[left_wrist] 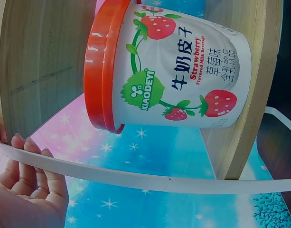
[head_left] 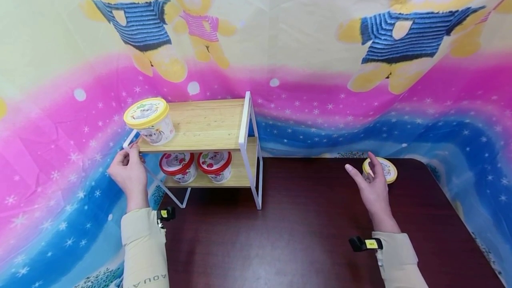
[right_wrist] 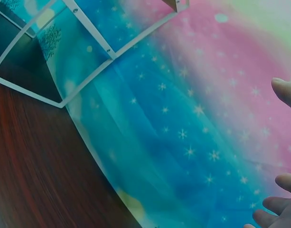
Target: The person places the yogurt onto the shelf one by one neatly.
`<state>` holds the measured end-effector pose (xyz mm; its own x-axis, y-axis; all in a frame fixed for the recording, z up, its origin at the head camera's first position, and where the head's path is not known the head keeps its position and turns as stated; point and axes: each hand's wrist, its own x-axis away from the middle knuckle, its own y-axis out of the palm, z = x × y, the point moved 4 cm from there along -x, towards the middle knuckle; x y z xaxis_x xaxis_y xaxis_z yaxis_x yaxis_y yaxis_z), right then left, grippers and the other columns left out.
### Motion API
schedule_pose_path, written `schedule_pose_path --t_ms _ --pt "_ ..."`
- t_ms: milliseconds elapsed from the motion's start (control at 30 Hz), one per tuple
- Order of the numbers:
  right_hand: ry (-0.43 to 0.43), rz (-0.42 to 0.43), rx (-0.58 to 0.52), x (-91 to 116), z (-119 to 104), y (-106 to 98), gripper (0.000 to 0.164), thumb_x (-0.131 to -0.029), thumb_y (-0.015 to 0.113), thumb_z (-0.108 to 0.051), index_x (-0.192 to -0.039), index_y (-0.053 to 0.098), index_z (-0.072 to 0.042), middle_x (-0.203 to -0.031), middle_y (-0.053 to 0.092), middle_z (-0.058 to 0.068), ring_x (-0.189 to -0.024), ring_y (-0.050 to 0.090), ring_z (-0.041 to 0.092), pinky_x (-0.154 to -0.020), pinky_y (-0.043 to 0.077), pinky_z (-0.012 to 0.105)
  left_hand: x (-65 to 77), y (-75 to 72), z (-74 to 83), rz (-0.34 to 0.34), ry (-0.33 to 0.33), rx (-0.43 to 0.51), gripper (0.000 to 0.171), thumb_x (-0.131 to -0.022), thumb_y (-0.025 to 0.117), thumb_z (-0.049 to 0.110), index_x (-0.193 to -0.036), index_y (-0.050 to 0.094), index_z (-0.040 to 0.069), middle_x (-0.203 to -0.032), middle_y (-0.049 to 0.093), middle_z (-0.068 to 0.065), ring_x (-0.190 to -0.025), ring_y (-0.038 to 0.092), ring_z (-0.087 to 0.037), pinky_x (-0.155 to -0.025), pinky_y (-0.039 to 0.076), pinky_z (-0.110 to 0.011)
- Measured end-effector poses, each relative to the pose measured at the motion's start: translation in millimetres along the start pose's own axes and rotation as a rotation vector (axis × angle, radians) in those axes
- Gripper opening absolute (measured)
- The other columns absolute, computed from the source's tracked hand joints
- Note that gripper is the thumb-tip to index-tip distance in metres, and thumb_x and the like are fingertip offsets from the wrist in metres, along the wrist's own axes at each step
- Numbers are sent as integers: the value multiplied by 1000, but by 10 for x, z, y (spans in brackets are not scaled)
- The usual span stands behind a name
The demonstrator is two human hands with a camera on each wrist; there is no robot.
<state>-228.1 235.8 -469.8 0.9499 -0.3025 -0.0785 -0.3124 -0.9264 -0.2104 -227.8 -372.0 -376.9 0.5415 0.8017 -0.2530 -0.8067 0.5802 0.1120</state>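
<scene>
My left hand [head_left: 130, 170] grips the white frame at the left front corner of a two-tier shelf rack [head_left: 204, 123]. In the left wrist view, its fingers [left_wrist: 29, 178] curl round the white bar. Above that hand, a yellow-lidded tub [head_left: 154, 128] stands on the top board's left end. Two red-lidded tubs [head_left: 216, 168] stand on the lower board; in the left wrist view, one strawberry milk tub [left_wrist: 169, 71] shows its label. My right hand [head_left: 376, 190] is raised with fingers spread, holding nothing. Just behind it, partly hidden, is another yellow-lidded tub [head_left: 388, 171].
The rack stands at the back left of a dark wooden table [head_left: 304, 226]. A printed cloth [head_left: 300, 79] with bears hangs behind and along the sides. In the right wrist view, the rack's white frame [right_wrist: 88, 80] shows at upper left.
</scene>
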Motion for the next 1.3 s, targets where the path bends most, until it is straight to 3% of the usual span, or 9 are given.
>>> schedule_pose_path --t_ms 367,667,933,1167,1300 --pt "48 39 49 -64 147 -121 91 -94 72 -45 -164 17 -25 -168 12 7 -152 16 31 -119 19 50 -6 -1 -9 -5 -25 7 22 -96 74 28 -91 78 7 -94 72 -2 -71 61 -12 -67 49 -21" --pt "77 57 116 -113 215 -199 95 -93 72 -49 -165 15 -23 -167 15 11 -149 19 43 -115 24 60 2 4 -4 -6 -34 10 22 -96 73 28 -93 78 7 -91 71 -3 -71 60 -12 -67 48 -22" --pt "58 83 180 -167 268 -308 97 -92 73 -49 -165 15 -20 -166 18 14 -145 23 44 -112 25 65 7 4 -2 -4 -35 2 22 -96 73 29 -96 79 8 -92 72 -3 -72 60 -13 -68 48 -23" --pt "47 60 212 -206 328 -410 100 -92 72 -49 -165 12 -17 -164 18 21 -145 23 46 -110 25 69 9 1 -9 -3 -35 -2 22 -96 73 30 -98 80 9 -84 69 -2 -71 58 -13 -67 48 -23" --pt "50 55 234 -222 374 -463 100 -93 72 -48 -165 11 -15 -163 19 24 -143 24 48 -109 26 70 0 -1 -10 0 -31 -3 21 -96 73 29 -96 79 9 -88 71 -2 -72 59 -13 -67 48 -22"
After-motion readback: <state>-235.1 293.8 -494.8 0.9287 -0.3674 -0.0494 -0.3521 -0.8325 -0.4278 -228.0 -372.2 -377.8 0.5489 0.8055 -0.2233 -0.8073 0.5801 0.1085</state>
